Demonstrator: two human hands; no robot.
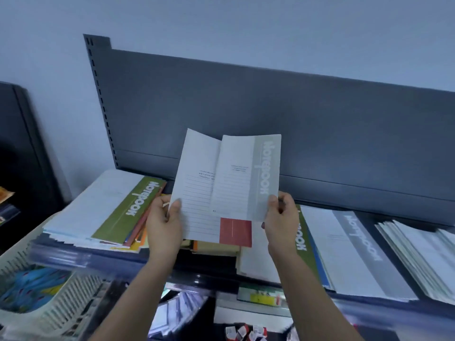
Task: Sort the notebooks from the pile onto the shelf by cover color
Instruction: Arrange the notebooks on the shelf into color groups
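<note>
Dark grey metal shelf (320, 143) w/ tall back panel; notebook stacks along the deck.
L to R: messy stack (81, 225) w/ green-band notebook (128, 212) on top, orange/brown edges (140, 230) sticking out below; low tan pile (216, 249) mid; 2nd green-band notebook (304, 249), partly hidden; grey-band notebook (357, 252) overlapping it; fanned white stack (423, 254) far R.

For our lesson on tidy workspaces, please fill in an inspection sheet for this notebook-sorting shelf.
Surface: dark shelf, loaded with notebook piles.
Job's things: gray-banded notebook and red-banded notebook held up, overlapping; green-topped pile at left, gray-topped pile at right.
Clutter: white basket at lower left.
Grips: left hand pinches the red-banded notebook, right hand the gray-banded notebook.
Cables: nothing seen.
Surroundings: pale wall, dark back panel behind the shelf.
</note>
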